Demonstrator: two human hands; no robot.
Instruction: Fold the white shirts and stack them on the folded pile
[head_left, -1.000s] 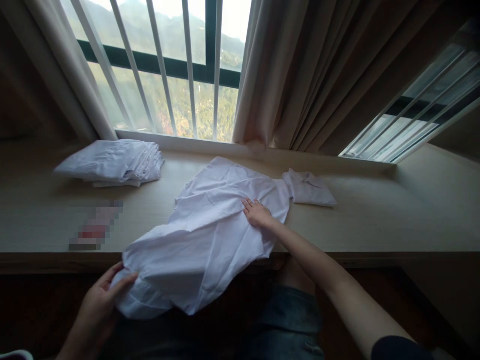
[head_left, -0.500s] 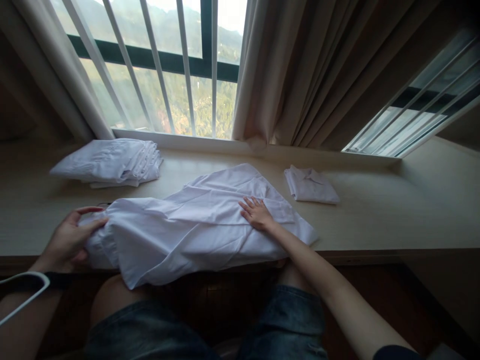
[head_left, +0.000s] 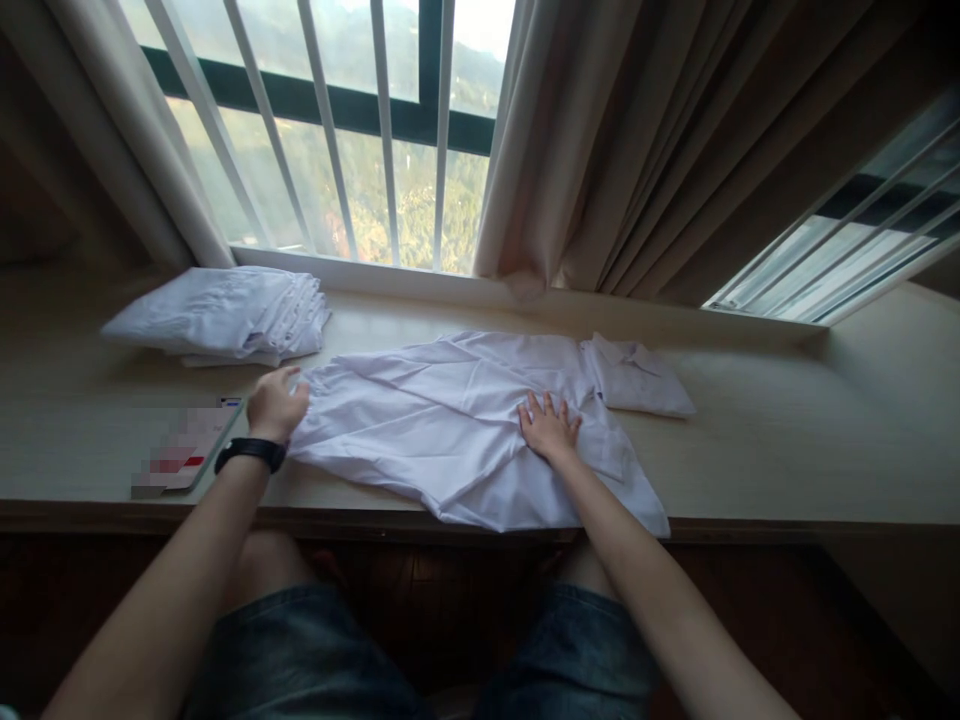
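A white shirt (head_left: 450,425) lies spread and creased across the wooden ledge (head_left: 750,440) in front of me. My left hand (head_left: 276,402), with a black watch on its wrist, grips the shirt's left edge. My right hand (head_left: 549,428) rests flat on the shirt's right part, fingers spread. A small folded white garment (head_left: 639,376) lies at the shirt's right end, touching it.
A stack of folded white garments (head_left: 221,318) sits at the ledge's left rear by the barred window (head_left: 360,140). A flat blurred item (head_left: 184,460) lies near the front edge, left of my left arm. Beige curtains (head_left: 637,150) hang behind. My knees are below the ledge.
My left hand carried the shirt's lower end from below the ledge up and leftward onto it, so the shirt now lies stretched sideways. My right hand stayed pressed on the cloth.
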